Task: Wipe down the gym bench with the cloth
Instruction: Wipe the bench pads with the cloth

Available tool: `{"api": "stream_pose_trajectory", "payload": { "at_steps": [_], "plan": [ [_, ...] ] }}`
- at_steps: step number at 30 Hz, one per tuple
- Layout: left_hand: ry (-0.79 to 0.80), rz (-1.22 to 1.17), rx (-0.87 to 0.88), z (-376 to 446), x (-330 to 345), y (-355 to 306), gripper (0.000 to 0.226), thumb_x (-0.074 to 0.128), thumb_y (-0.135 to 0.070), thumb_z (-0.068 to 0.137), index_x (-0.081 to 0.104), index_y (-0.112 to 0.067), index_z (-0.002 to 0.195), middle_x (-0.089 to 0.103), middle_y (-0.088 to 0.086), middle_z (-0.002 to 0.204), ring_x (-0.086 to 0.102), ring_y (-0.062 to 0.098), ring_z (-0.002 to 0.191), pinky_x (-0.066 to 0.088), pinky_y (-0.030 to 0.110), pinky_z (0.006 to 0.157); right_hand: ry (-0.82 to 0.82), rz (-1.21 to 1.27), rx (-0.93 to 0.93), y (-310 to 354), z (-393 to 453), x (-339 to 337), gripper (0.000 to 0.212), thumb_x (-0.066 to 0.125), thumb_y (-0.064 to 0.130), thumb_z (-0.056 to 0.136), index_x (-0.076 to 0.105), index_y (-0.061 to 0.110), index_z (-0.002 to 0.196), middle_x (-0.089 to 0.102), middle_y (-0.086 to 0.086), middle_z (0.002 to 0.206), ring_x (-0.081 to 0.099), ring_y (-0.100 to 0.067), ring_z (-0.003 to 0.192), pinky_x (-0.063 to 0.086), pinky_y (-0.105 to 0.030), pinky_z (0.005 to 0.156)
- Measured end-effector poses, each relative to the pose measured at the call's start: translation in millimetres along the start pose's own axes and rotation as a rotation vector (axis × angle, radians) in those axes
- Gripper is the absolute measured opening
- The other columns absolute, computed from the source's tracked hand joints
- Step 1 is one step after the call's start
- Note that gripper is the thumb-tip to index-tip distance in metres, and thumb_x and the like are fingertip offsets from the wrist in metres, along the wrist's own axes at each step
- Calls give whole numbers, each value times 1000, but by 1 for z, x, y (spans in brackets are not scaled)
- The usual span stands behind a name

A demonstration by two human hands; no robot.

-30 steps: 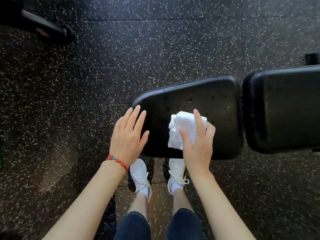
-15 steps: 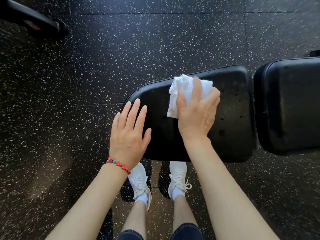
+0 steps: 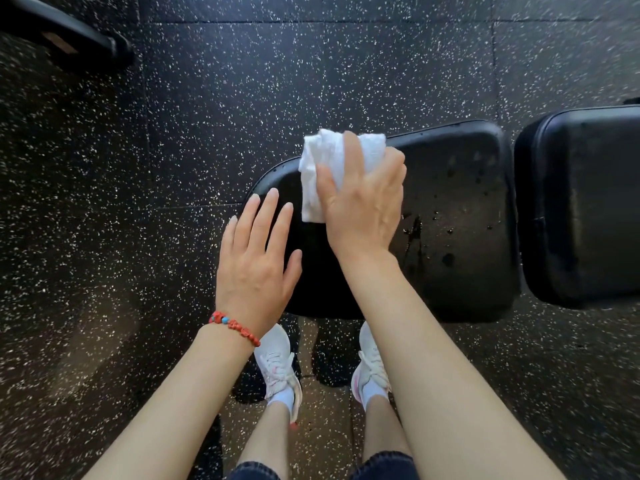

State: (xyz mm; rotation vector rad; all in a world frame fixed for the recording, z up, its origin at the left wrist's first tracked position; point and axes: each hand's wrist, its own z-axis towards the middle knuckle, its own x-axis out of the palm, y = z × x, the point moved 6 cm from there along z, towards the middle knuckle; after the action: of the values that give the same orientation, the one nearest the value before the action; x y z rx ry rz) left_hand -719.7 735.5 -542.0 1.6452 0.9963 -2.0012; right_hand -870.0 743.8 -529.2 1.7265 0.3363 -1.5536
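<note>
The speckled floor (image 3: 242, 116) fills most of your view. On it stands the counter, its black seat pad (image 3: 460, 216) running left to right, long axis toward the back pad (image 3: 585, 206) on your right. Your right hand (image 3: 363, 202), the nearer grip, is clamped on the white cloth (image 3: 318, 168) at the pad's far edge. Wet spots lie to the right of it, so I judge you should sweep that way. Your left hand (image 3: 254, 268) rests spread flat on the pad's left end, holding nothing.
</note>
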Motion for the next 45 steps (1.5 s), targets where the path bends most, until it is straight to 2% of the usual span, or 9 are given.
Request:
{"api": "stream_pose_trajectory", "payload": {
  "at_steps": [5,8,12,16,21,25,29,37,45],
  "plan": [
    [-16,30,-43,1,-3,-4,49,41,-25,92,46,-1,134,40,19,144,31,33,134,27,51,108,31,12,-134,-12,8,-9,50,45,47,87,54,15,125,49,-20,102,50,-34,86,46,-38,64],
    [-24,33,-64,4,-1,-10,49,42,-27,91,45,-3,134,40,19,144,31,32,134,26,52,108,126,68,75,-66,30,-23,52,47,52,89,39,31,135,37,-15,120,41,-31,108,38,-37,86],
    [-25,56,-36,14,6,-22,50,42,-31,91,45,-7,136,39,16,145,30,31,135,19,51,111,7,-14,191,-124,50,-54,55,47,50,89,36,29,138,34,-17,125,38,-28,112,34,-36,85],
    [-31,57,-19,16,11,-26,52,42,-32,91,44,-8,137,38,15,146,29,29,136,14,48,113,60,-43,185,-92,38,-37,53,48,43,89,39,22,138,38,-25,125,41,-36,110,35,-41,88],
    [-27,67,-7,15,11,-26,52,40,-33,93,43,-8,138,36,15,147,29,30,137,13,46,114,52,-44,-189,-47,17,-20,46,56,42,84,57,13,119,51,-23,90,52,-36,75,46,-36,54],
    [-46,62,-7,15,12,-26,52,42,-32,92,44,-8,137,38,15,146,29,30,136,15,47,114,62,-21,111,-127,31,-47,51,43,48,88,43,26,134,42,-23,117,46,-34,104,36,-35,77],
    [-63,67,-6,15,13,-25,52,43,-31,91,45,-7,137,38,15,146,29,29,136,17,49,113,-43,-39,274,-148,16,-64,48,47,43,91,39,27,136,36,-19,123,39,-30,108,27,-29,73],
    [-20,88,-12,14,11,-29,52,39,-32,92,43,-6,137,37,17,146,30,33,135,16,50,112,76,-18,-125,-77,-65,-36,44,51,41,86,48,15,121,50,-21,94,54,-34,74,47,-31,56],
    [8,55,44,6,18,-62,52,42,-32,90,45,-7,136,38,15,146,30,32,136,19,51,111,-18,30,309,-171,-66,-75,49,46,46,91,43,24,134,37,-20,119,42,-26,93,34,-32,71]
  ]
}}
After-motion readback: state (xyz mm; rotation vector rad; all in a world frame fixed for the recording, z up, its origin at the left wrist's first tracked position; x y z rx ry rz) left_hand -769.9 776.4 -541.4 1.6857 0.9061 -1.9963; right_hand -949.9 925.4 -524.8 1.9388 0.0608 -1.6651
